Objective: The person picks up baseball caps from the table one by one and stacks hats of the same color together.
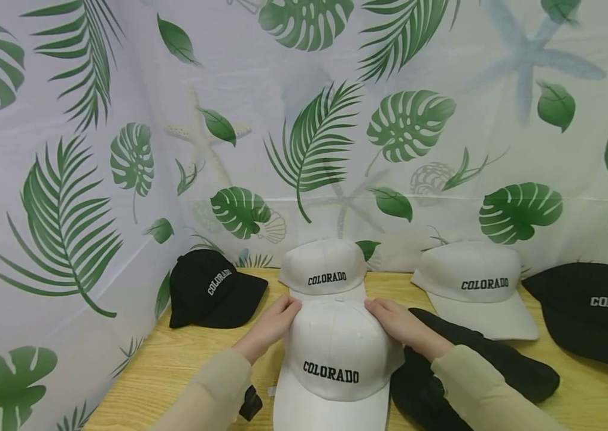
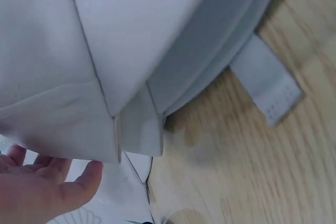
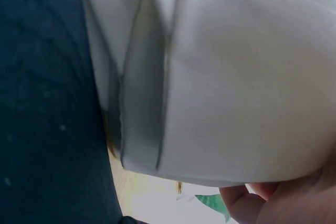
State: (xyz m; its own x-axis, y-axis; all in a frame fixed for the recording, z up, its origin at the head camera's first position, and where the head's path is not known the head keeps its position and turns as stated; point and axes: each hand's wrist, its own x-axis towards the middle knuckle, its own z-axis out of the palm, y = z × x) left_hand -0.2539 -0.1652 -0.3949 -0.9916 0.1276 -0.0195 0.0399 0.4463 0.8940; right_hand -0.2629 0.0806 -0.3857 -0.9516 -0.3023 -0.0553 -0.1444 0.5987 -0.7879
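A white baseball cap (image 1: 336, 341) lettered COLORADO faces me at the front middle, brim toward me. At the left of its back edge my left hand (image 1: 270, 328) grips the fabric; my right hand (image 1: 409, 326) grips the opposite side. The left wrist view shows fingertips (image 2: 93, 170) at the edge of the white cap (image 2: 42, 40), with more white brim layers under it and a white tag (image 2: 268, 85) sticking out over the wood. Thumb and fingers (image 3: 241, 203) meet the cap's edge (image 3: 247, 103) in the right wrist view. Directly behind stands another white cap (image 1: 325, 263).
A black cap (image 1: 212, 293) sits back left on the wooden table (image 1: 175, 371). On the right are a white cap (image 1: 471, 281), a black cap (image 1: 595, 305) at the frame edge, and a black cap (image 1: 476, 353) under my right forearm. Leaf-printed cloth (image 1: 315, 149) rises behind.
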